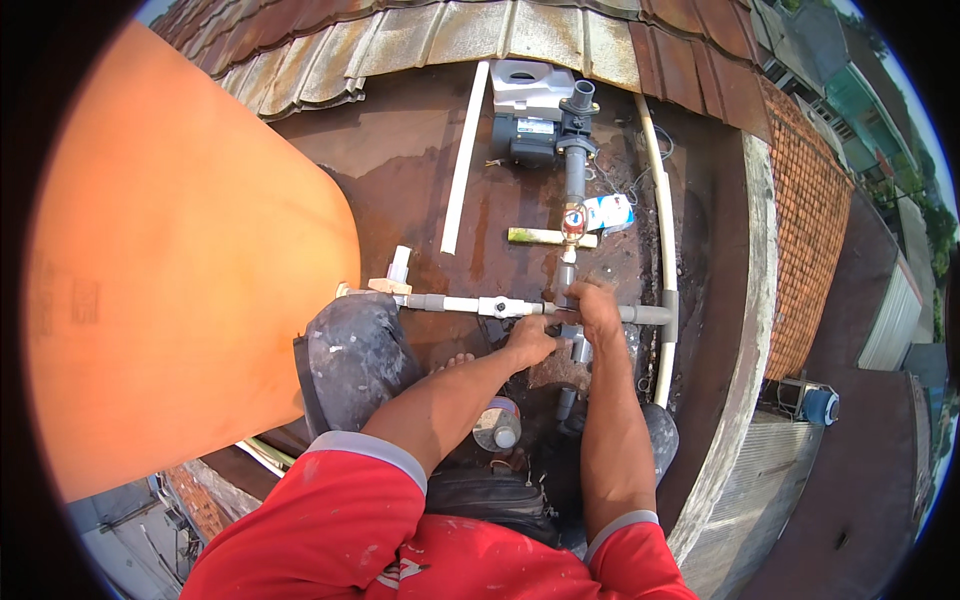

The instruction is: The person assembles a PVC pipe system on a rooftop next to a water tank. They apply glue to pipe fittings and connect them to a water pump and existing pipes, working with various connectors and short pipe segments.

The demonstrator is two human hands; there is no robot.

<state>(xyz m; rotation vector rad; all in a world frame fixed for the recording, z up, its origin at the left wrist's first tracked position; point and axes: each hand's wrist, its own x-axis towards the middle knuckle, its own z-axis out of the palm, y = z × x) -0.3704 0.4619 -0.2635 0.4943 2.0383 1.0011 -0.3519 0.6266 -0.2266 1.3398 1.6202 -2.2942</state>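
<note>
Here, in the head view, the left hand (530, 342) is curled shut around a grey pipe fitting (577, 345) that sits just below the horizontal pipe run (470, 305). The right hand (597, 308) lies on top of the grey tee joint (566, 300), fingers (585, 290) bent down over it (whether they truly clamp it I cannot tell). Beyond the fingertips a vertical pipe rises to a dark pump (535, 135). Below the left wrist stands a small glue can (497, 424). Left of both hands, a big orange tank (180, 260).
</note>
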